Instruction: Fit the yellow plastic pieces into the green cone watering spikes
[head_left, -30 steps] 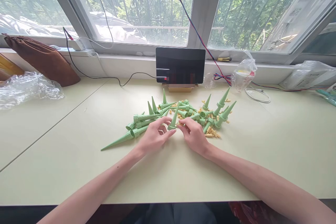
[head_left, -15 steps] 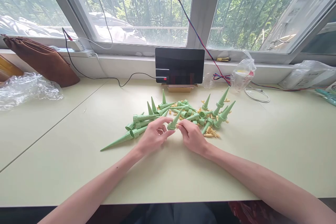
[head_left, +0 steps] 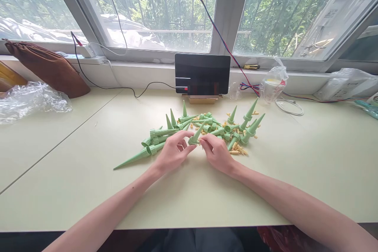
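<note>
My left hand (head_left: 174,151) grips a green plastic watering spike (head_left: 196,134) by its wide collar, between thumb and fingers, its tip pointing up and a little to the right. Close against the collar's right side, my right hand (head_left: 217,152) pinches a small yellow valve peg (head_left: 200,140), mostly covered by the fingertips. Behind both hands lies a pile of green spikes (head_left: 161,132), several on their sides. Other spikes stand upright with yellow pegs in their sides, such as the green spike (head_left: 253,129) at the right. Loose yellow pegs (head_left: 238,149) lie beside my right hand.
A black tablet (head_left: 202,74) stands on a cardboard support (head_left: 202,101) behind the pile. A brown drawstring bag (head_left: 50,69) and clear plastic wrap (head_left: 32,100) are at the left. To the right are a bagged cup (head_left: 273,84) and a coiled white cable (head_left: 289,107).
</note>
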Demonstrator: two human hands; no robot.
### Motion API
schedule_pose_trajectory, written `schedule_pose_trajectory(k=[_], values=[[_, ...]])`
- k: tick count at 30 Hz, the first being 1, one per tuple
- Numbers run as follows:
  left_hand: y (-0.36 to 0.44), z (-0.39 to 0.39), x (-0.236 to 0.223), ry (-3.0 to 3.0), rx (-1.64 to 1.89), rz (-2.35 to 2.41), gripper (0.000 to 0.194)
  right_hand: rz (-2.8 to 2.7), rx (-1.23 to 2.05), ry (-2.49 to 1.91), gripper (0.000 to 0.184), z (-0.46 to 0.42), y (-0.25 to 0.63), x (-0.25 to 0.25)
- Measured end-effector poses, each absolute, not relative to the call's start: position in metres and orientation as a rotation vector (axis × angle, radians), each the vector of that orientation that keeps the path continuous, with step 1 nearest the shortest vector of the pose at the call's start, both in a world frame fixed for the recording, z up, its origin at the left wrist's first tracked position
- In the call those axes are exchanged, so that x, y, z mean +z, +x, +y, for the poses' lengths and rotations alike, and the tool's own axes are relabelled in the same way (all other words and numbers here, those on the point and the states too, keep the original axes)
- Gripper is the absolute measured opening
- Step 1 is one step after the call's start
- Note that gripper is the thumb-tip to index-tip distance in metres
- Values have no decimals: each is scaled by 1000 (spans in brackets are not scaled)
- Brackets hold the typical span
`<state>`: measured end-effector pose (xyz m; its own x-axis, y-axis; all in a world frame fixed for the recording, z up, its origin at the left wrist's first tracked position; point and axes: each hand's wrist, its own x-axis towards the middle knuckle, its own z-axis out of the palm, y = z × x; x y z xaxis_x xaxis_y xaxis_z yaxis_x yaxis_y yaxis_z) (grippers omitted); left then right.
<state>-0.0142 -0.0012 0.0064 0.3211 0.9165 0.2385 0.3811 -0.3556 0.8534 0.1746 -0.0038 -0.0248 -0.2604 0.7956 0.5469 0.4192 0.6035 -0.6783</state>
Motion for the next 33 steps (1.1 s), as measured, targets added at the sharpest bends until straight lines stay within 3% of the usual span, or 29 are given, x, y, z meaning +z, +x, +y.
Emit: schedule_pose_trajectory(k=[9, 33], values=[[-14, -3, 18, 1730, 939, 1215, 34, -1873, 472, -990, 17, -6, 174, -26], [-14, -2, 19, 1601, 866, 1109, 33, -1942, 371, -1007, 18, -5, 175, -31]])
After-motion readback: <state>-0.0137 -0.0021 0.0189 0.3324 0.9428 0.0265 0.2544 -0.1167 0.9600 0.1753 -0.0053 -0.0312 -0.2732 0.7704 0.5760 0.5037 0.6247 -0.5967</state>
